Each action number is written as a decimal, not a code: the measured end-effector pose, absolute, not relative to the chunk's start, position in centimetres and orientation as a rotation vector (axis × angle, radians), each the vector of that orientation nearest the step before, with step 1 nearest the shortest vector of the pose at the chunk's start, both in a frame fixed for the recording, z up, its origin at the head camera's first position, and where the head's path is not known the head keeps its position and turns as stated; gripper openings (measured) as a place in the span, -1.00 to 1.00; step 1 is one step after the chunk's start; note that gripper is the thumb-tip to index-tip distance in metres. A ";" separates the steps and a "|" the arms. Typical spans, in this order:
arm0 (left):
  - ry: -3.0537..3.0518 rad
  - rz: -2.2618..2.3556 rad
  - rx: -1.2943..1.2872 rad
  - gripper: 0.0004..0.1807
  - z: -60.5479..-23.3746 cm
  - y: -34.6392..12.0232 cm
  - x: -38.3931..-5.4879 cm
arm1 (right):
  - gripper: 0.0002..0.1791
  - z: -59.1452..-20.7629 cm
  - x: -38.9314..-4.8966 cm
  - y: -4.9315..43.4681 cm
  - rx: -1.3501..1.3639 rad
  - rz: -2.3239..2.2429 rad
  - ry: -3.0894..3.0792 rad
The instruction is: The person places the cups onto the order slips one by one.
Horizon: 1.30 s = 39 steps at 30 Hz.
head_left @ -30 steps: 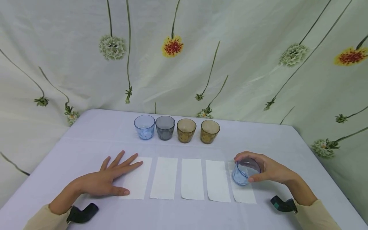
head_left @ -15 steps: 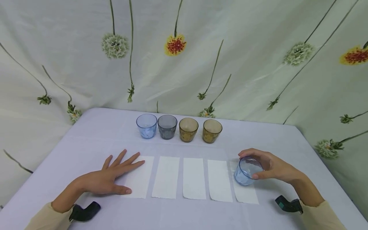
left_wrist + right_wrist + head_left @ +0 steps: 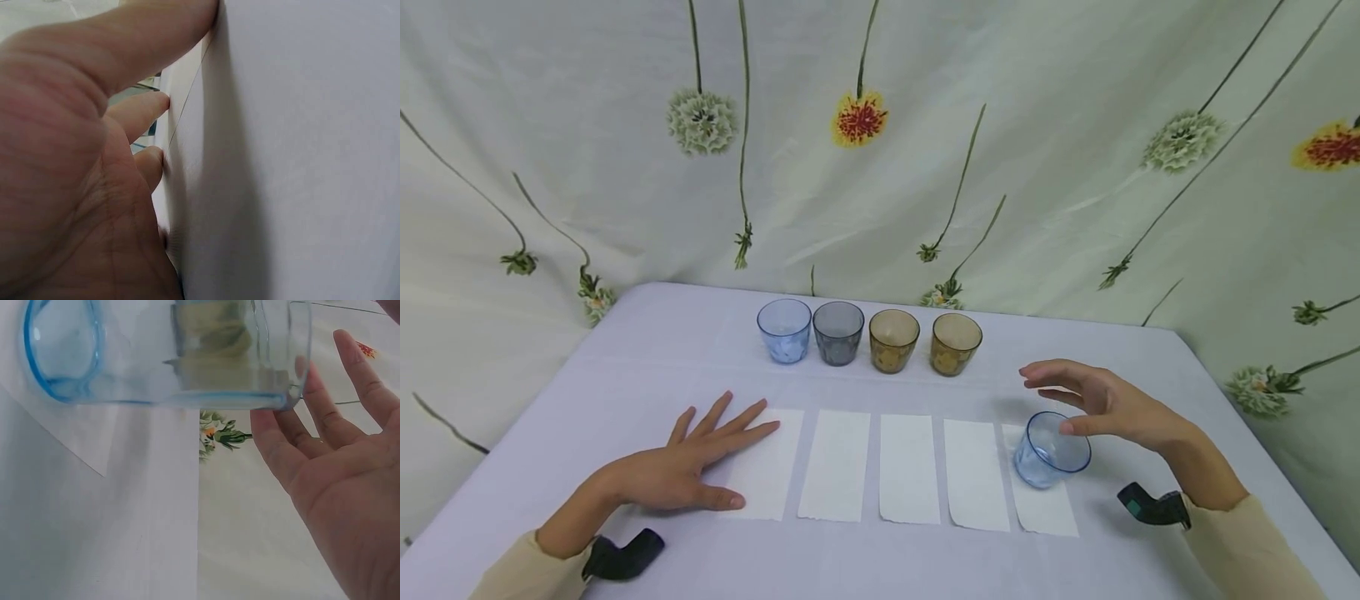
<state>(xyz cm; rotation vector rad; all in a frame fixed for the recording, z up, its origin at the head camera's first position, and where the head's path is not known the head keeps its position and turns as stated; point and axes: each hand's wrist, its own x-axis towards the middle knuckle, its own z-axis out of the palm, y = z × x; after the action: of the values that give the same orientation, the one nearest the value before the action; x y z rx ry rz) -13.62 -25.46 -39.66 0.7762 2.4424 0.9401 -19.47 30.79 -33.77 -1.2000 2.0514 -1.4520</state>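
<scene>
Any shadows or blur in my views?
Head: mostly even light, soft shadow beneath the right hand; left wrist: a dark shadow band beside the left hand on the white tabletop; right wrist: the view through the blue glass looks smeared.

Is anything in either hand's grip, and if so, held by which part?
Nothing is held: the right hand is open at the near blue glass, and the left hand rests spread, partly over the leftmost paper strip.
</scene>
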 end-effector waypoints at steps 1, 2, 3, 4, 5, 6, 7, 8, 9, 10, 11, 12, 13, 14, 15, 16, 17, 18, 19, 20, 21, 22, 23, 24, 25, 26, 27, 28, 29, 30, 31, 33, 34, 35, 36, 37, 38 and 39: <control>2.442 0.941 0.779 -0.09 -39.7 -25.5 -13.6 | -0.33 -33.6 -19.6 30.7 -1.191 -1.433 2.069; 2.442 0.943 0.782 -0.09 -39.7 -25.5 -13.6 | -0.33 -33.4 -19.8 30.6 -1.169 -1.421 2.082; 2.442 0.945 0.784 -0.09 -39.7 -25.5 -13.6 | -0.34 -33.2 -20.0 30.4 -1.149 -1.404 2.099; 2.445 0.940 0.784 -0.09 -39.7 -25.5 -13.6 | -0.35 -33.0 -20.1 30.3 -1.127 -1.388 2.111; 2.446 0.941 0.787 -0.09 -39.7 -25.6 -13.5 | -0.35 -32.7 -20.3 30.2 -1.107 -1.372 2.122; 2.448 0.940 0.790 -0.09 -39.7 -25.6 -13.5 | -0.36 -32.5 -20.5 30.0 -1.091 -1.360 2.129; 2.448 0.941 0.794 -0.09 -39.7 -25.6 -13.5 | -0.37 -32.3 -20.7 29.9 -1.072 -1.348 2.139; 2.450 0.941 0.797 -0.09 -39.7 -25.6 -13.5 | -0.37 -32.0 -20.9 29.7 -1.052 -1.340 2.146; 2.451 0.940 0.798 -0.09 -39.7 -25.6 -13.5 | -0.38 -31.8 -21.1 29.5 -1.042 -1.324 2.160; 2.452 0.939 0.799 -0.09 -39.7 -25.6 -13.5 | -0.38 -31.6 -21.2 29.4 -1.028 -1.307 2.177; 2.452 0.937 0.798 -0.09 -39.7 -25.5 -13.6 | -0.38 -31.3 -21.4 29.2 -1.011 -1.286 2.198; 2.455 0.934 0.797 -0.09 -39.7 -25.5 -13.6 | -0.38 -31.1 -21.7 29.1 -0.991 -1.264 2.222; 2.458 0.934 0.797 -0.09 -39.7 -25.5 -13.6 | -0.39 -30.9 -21.9 28.8 -0.970 -1.238 2.245; 2.461 0.933 0.797 -0.09 -39.7 -25.6 -13.6 | -0.39 -30.7 -22.1 28.6 -0.950 -1.215 2.262; 2.464 0.933 0.798 -0.09 -39.7 -25.6 -13.6 | -0.39 -30.5 -22.3 28.4 -0.933 -1.189 2.282; 2.466 0.933 0.798 -0.08 -39.8 -25.6 -13.6 | -0.39 -30.3 -22.6 28.1 -0.921 -1.168 2.295; 2.469 0.935 0.801 -0.08 -39.8 -25.6 -13.6 | -0.39 -30.1 -22.8 27.9 -0.912 -1.155 2.302; 2.472 0.937 0.803 -0.08 -39.8 -25.7 -13.6 | -0.39 -30.0 -23.0 27.6 -0.907 -1.152 2.301; 2.471 0.943 0.804 -0.08 -39.8 -25.7 -13.6 | -0.38 -29.9 -23.2 27.4 -0.907 -1.150 2.296; 2.470 0.946 0.805 -0.09 -39.8 -25.7 -13.6 | -0.38 -29.8 -23.5 27.3 -0.914 -1.152 2.288; 2.470 0.948 0.807 -0.09 -39.9 -25.6 -13.6 | -0.38 -29.7 -23.8 27.1 -0.922 -1.151 2.282; 2.469 0.949 0.807 -0.09 -39.9 -25.6 -13.6 | -0.38 -29.7 -24.0 26.9 -0.927 -1.155 2.269; 2.469 0.948 0.807 -0.09 -39.9 -25.6 -13.6 | -0.37 -29.6 -24.3 26.7 -0.924 -1.155 2.262; 2.468 0.946 0.806 -0.09 -39.9 -25.5 -13.6 | -0.36 -29.6 -24.6 26.5 -0.922 -1.154 2.254; 2.467 0.946 0.806 -0.09 -39.8 -25.5 -13.6 | -0.35 -29.6 -24.9 26.3 -0.924 -1.150 2.251; 2.466 0.942 0.803 -0.08 -39.8 -25.5 -13.6 | -0.35 -29.5 -25.2 26.1 -0.921 -1.150 2.248; 2.465 0.939 0.798 -0.08 -39.8 -25.5 -13.6 | -0.34 -29.5 -25.4 25.8 -0.910 -1.148 2.249; 2.463 0.935 0.794 -0.08 -39.7 -25.5 -13.6 | -0.33 -29.5 -25.7 25.6 -0.900 -1.150 2.248; 2.462 0.932 0.789 -0.08 -39.6 -25.5 -13.7 | -0.34 -29.4 -25.9 25.3 -0.894 -1.148 2.251; 2.461 0.930 0.786 -0.08 -39.6 -25.5 -13.7 | -0.34 -29.5 -26.2 25.1 -0.895 -1.147 2.254; 2.459 0.928 0.782 -0.08 -39.6 -25.5 -13.7 | -0.35 -29.5 -26.5 24.9 -0.890 -1.146 2.259; 2.459 0.930 0.784 -0.08 -39.6 -25.5 -13.6 | -0.35 -29.6 -27.0 24.5 -0.880 -1.140 2.271; 2.459 0.931 0.785 -0.08 -39.6 -25.5 -13.6 | -0.36 -29.7 -27.2 24.3 -0.873 -1.135 2.279; 2.459 0.934 0.788 -0.08 -39.7 -25.5 -13.6 | -0.36 -29.8 -27.5 24.1 -0.870 -1.128 2.290; 2.460 0.938 0.790 -0.08 -39.7 -25.6 -13.5 | -0.36 -29.9 -27.8 24.0 -0.864 -1.124 2.299; 2.461 0.941 0.795 -0.08 -39.7 -25.6 -13.6 | -0.37 -30.0 -28.1 23.9 -0.851 -1.125 2.306; 2.461 0.945 0.798 -0.09 -39.8 -25.5 -13.6 | -0.38 -30.2 -28.4 23.8 -0.843 -1.123 2.316; 2.462 0.945 0.802 -0.09 -39.8 -25.5 -13.6 | -0.38 -30.3 -28.7 23.7 -0.835 -1.121 2.325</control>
<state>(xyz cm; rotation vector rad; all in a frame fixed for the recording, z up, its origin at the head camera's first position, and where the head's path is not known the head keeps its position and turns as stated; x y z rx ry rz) -13.63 -25.52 -39.83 0.8024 2.4618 0.9454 -28.67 23.74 -30.29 -0.8349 2.3252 -1.1207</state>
